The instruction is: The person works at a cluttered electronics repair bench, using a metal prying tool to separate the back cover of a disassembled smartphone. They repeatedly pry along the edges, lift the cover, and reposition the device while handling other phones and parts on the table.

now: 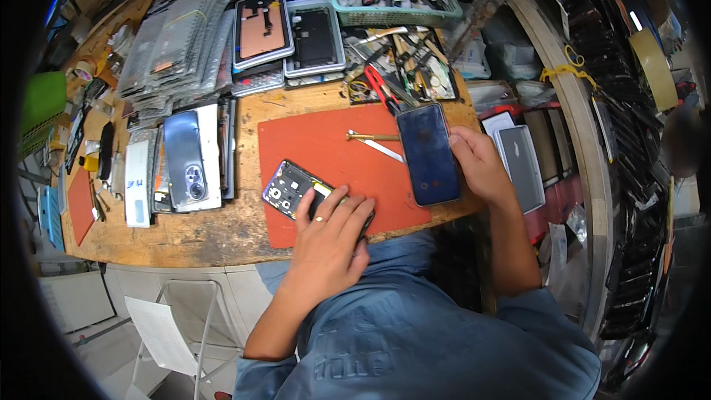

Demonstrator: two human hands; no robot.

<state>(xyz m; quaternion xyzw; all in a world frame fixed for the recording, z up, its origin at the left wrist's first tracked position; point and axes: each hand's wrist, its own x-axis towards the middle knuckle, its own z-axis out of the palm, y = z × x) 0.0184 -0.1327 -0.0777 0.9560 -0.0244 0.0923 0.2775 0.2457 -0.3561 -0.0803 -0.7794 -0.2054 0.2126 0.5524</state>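
Note:
My right hand (pixel 480 165) is closed on the right side of a phone (pixel 429 154) with a dark screen, held upright over the mat's right edge. Its thumb lies along the phone's side; the other fingers are mostly hidden behind. Across the lower end of an opened phone (pixel 289 187) lies my left hand (pixel 331 233), with a ring on one finger. The fingers bend over that phone and the thumb is at its near side. Black inner parts and round camera openings show at its uncovered end. Under it is a red mat (pixel 311 133).
A brass-coloured screwdriver (pixel 374 136) and a white strip (pixel 384 151) lie on the mat. Beyond are a tool tray (pixel 458 94), red-handled pliers (pixel 378 87) and a green basket (pixel 392 18) of parts. Phones, including a blue one (pixel 183 152), and bubble-wrapped stacks (pixel 174 44) stand left.

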